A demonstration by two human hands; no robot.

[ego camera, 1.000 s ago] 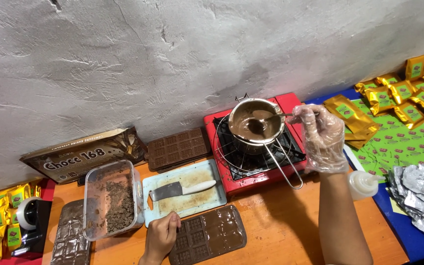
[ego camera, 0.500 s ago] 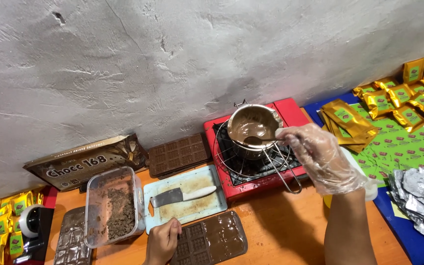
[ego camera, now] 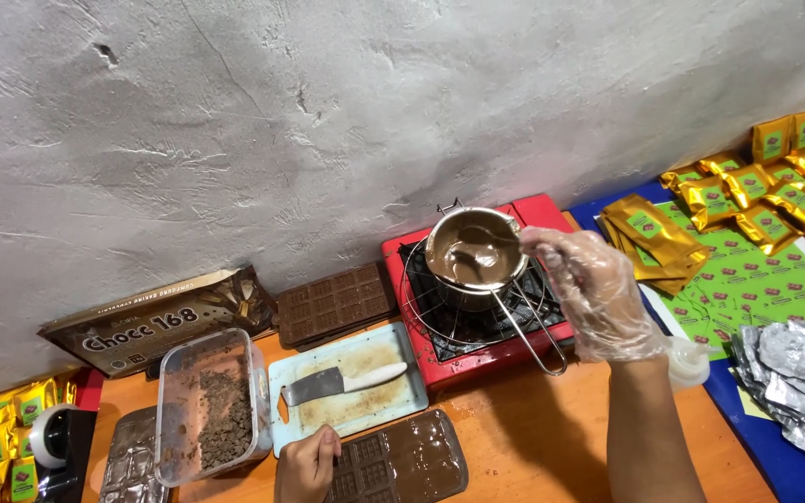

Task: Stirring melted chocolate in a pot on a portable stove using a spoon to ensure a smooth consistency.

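right hand (ego camera: 598,293) in clear plastic glove, fingers pinched on spoon (ego camera: 477,263) handle, bowl of spoon down in melted chocolate inside small steel pot (ego camera: 473,253) on red stove (ego camera: 477,321). left hand (ego camera: 307,464) bare, fingers curled, resting on near edge of chocolate mould (ego camera: 401,468); cleaver (ego camera: 339,382) on cutting board (ego camera: 347,389) just beyond fingertips.

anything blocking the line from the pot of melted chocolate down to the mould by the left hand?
Partly. The pot sits on the red stove; the cutting board with its knife lies beside the straight line to the mould.
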